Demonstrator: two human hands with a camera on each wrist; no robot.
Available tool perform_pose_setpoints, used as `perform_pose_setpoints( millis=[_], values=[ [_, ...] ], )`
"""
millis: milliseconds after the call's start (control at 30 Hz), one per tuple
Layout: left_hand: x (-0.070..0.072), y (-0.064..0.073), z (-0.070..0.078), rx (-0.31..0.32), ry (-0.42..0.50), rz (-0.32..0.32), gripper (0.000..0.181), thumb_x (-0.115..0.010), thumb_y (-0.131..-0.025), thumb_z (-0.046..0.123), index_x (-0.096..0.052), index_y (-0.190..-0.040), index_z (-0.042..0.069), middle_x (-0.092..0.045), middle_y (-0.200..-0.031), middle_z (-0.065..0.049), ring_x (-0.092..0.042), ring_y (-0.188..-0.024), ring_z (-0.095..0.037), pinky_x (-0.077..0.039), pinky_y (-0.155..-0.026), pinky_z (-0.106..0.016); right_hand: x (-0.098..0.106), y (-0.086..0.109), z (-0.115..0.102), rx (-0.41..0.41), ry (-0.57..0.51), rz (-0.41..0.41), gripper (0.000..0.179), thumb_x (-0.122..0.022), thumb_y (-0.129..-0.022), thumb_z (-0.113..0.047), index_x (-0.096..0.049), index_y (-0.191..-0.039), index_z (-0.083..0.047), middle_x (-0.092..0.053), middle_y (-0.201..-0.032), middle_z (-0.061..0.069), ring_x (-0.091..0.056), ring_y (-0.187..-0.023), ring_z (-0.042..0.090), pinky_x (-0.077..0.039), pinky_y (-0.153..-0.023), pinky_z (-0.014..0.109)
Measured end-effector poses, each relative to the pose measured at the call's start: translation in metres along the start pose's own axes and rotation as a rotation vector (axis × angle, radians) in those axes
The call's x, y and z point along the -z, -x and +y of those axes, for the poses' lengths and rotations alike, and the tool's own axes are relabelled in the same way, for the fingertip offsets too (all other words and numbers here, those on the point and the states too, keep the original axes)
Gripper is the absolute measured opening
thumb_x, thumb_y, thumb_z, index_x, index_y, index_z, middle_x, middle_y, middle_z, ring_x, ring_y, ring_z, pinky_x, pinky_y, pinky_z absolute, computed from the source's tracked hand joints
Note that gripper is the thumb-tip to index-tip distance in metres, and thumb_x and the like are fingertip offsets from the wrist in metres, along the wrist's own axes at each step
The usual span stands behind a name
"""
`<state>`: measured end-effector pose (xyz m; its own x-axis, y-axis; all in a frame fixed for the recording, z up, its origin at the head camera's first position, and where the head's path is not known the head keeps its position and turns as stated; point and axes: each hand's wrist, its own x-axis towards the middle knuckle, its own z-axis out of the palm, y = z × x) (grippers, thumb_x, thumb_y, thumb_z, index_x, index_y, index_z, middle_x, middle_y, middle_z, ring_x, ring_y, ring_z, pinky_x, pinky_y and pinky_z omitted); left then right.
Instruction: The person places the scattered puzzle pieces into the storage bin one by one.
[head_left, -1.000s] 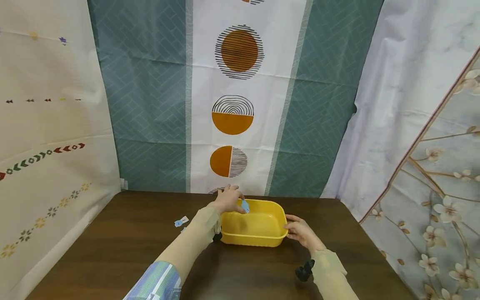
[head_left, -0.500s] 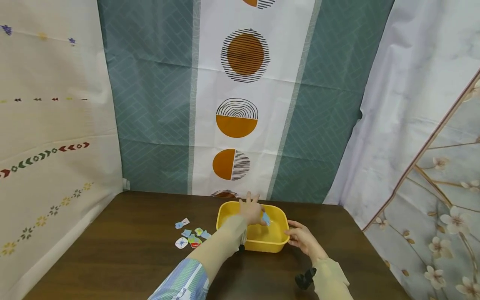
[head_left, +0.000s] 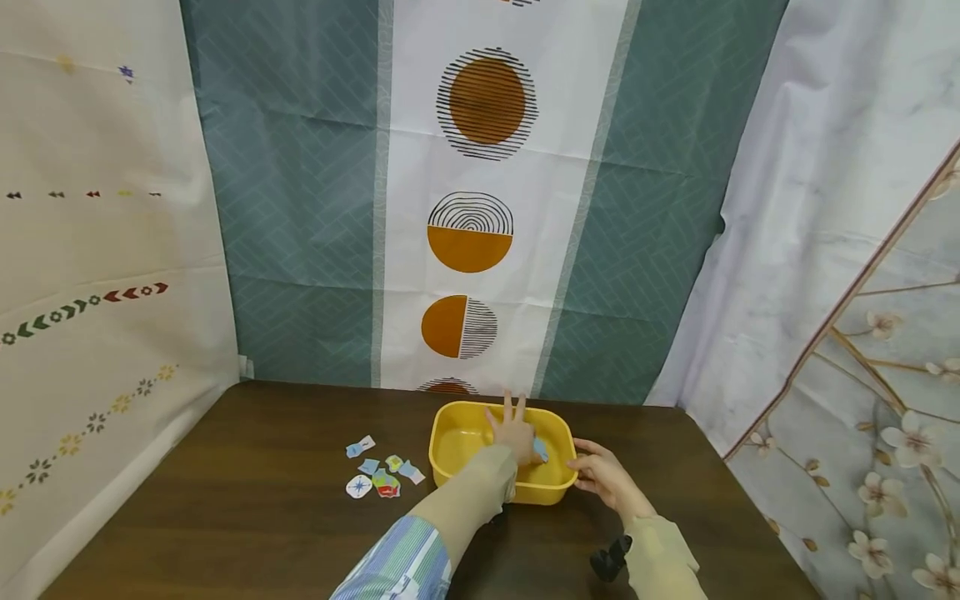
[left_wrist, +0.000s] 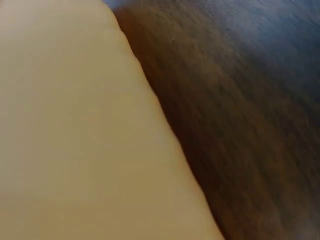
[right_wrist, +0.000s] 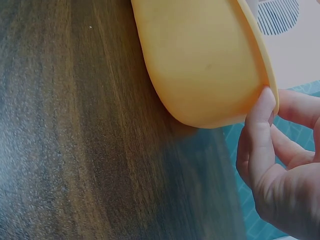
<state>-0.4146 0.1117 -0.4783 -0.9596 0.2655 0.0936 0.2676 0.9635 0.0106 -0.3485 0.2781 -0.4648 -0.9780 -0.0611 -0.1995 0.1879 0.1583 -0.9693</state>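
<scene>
A yellow plastic basin [head_left: 453, 442] stands on the dark wooden table. My left hand [head_left: 513, 437] reaches down inside it, two fingers stretched toward the far rim. Next to its thumb side shows a small flat light-blue piece [head_left: 541, 450], seemingly pinched, though the hand covers part of the grip. My right hand [head_left: 606, 478] pinches the basin's right rim; in the right wrist view its thumb [right_wrist: 265, 102] presses one side of the rim and a finger the other. A blurred tan surface [left_wrist: 85, 130] fills much of the left wrist view, hiding the left fingers.
Left of the basin lie several small flat printed pieces, among them a white one with a blue compass star [head_left: 359, 487] and a green-and-red one [head_left: 386, 483]. Patterned cloth [head_left: 300, 250] hangs behind the table's back edge, with more cloth at both sides.
My left hand has moved right and down into the basin with the light-blue piece, uncovering the loose pieces at left. My right hand stays at the rim.
</scene>
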Motion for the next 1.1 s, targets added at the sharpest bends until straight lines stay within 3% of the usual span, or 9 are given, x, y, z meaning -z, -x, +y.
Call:
perform_pose_setpoints(
  millis=[433,667,833,967,1100],
  values=[
    [0.007,0.004,0.011,-0.004,-0.024,-0.052,0.063,-0.07,-0.075,0.067,-0.062,-0.131,0.039,-0.006,-0.166,0.0,0.004,-0.152,-0.034,-0.015,-0.114,-0.066,-0.001,-0.001,-0.005,-0.014,0.003,0.014,0.06,-0.06,-0.09,-0.003,-0.036,-0.145,0.007,-0.066,-0.11,0.017,-0.059,-0.07,0.013,-0.053,-0.062,0.022],
    [0.002,0.004,0.005,-0.044,-0.004,-0.045,0.066,-0.071,-0.073,0.069,-0.065,-0.128,0.033,-0.007,-0.166,-0.002,0.002,-0.152,-0.037,-0.017,-0.113,-0.067,-0.002,-0.002,-0.003,-0.015,0.008,0.02,0.061,-0.061,-0.089,-0.002,-0.037,-0.144,0.007,-0.066,-0.109,0.017,-0.059,-0.07,0.013,-0.052,-0.062,0.023],
    [0.004,0.003,-0.004,-0.093,0.039,-0.016,0.074,-0.078,-0.069,0.063,-0.062,-0.133,0.03,-0.008,-0.166,-0.006,-0.003,-0.151,-0.039,-0.02,-0.112,-0.068,-0.003,-0.002,-0.003,-0.006,0.009,0.01,0.062,-0.061,-0.089,-0.002,-0.036,-0.145,0.006,-0.067,-0.109,0.016,-0.06,-0.069,0.012,-0.052,-0.061,0.023],
    [0.019,0.004,-0.013,-0.11,0.089,0.022,0.08,-0.084,-0.064,0.059,-0.061,-0.134,0.028,-0.011,-0.165,-0.008,-0.007,-0.151,-0.039,-0.023,-0.111,-0.069,-0.002,-0.001,-0.003,-0.006,0.014,0.008,0.063,-0.06,-0.088,-0.001,-0.035,-0.145,0.007,-0.068,-0.104,0.013,-0.059,-0.068,0.011,-0.052,-0.062,0.023],
    [0.044,0.01,-0.024,-0.105,0.133,0.064,0.085,-0.086,-0.064,0.054,-0.057,-0.138,0.024,-0.01,-0.165,-0.01,-0.008,-0.151,-0.041,-0.024,-0.108,-0.072,0.0,-0.001,-0.004,-0.003,0.029,0.005,0.063,-0.06,-0.089,-0.002,-0.034,-0.146,0.007,-0.068,-0.102,0.013,-0.059,-0.066,0.011,-0.052,-0.063,0.023]
  ],
)
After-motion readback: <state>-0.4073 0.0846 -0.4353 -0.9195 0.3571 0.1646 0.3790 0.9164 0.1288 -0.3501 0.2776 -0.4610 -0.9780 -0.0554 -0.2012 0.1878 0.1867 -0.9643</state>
